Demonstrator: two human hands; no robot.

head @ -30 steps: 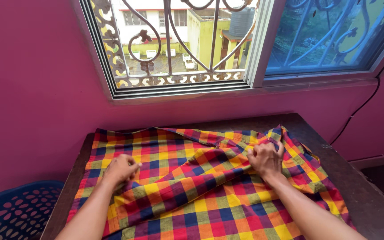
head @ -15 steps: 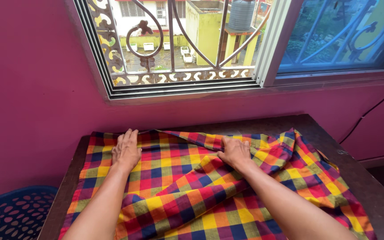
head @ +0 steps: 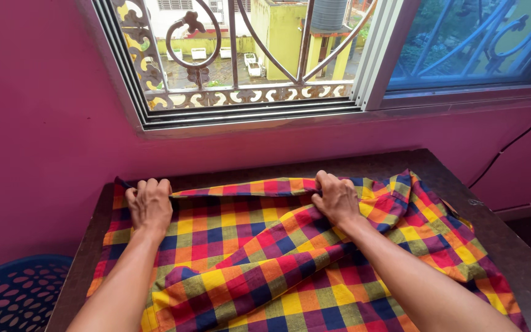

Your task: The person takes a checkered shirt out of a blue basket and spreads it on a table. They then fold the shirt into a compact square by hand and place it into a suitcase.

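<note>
— Hands first: what is the left hand point(head: 149, 206) doing?

— It lies knuckles up at the far edge of a checked cloth point(head: 278, 258), fingers curled over the fold and pinching it.

— And the right hand point(head: 337, 198)?

— Same posture. Its fingers are bent over the same far edge and grip the fabric, which bunches into a ridge running from under that hand back toward the person.

— Where does the cloth sit?

— Spread on a dark brown worktop point(head: 511, 246), under both hands and forearms. It reaches out past the right hand to a crumpled corner, and past the left hand only a little, ending just beside the worktop's far left corner. The colours are red, yellow, orange, blue and green squares.

— Anything around the hands?

— Beyond the fingertips, a strip of bare worktop, then a pink wall point(head: 38, 123). Above that, a window point(head: 247, 55) with a curled metal grille point(head: 228, 37). Below and outside the left forearm, a blue plastic basket point(head: 13, 295) with oval holes stands off the worktop. A thin dark cable point(head: 511, 144) runs down the wall well beyond the right hand.
</note>
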